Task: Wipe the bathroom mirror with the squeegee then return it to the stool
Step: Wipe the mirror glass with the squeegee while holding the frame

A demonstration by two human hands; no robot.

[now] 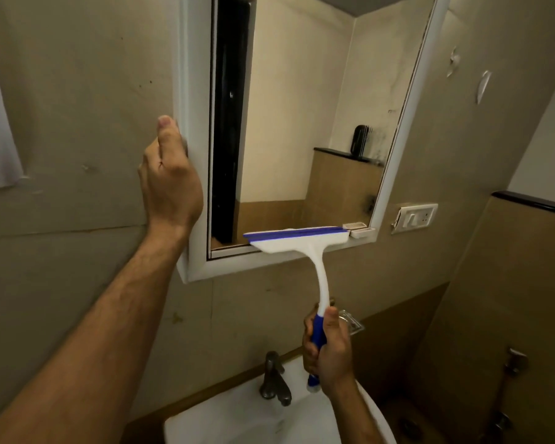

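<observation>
Your right hand grips the blue handle of the squeegee, whose blade lies across the bottom edge of the mirror, just above the white frame. Your left hand holds the frame's left side, fingers wrapped behind it, above the sink.

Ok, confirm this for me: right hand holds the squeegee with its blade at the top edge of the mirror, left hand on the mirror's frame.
Not quite. In the head view the squeegee blade sits at the bottom edge of the mirror, not the top. The rest stands: the right hand holds its blue handle, and the left hand rests on the frame.
</observation>
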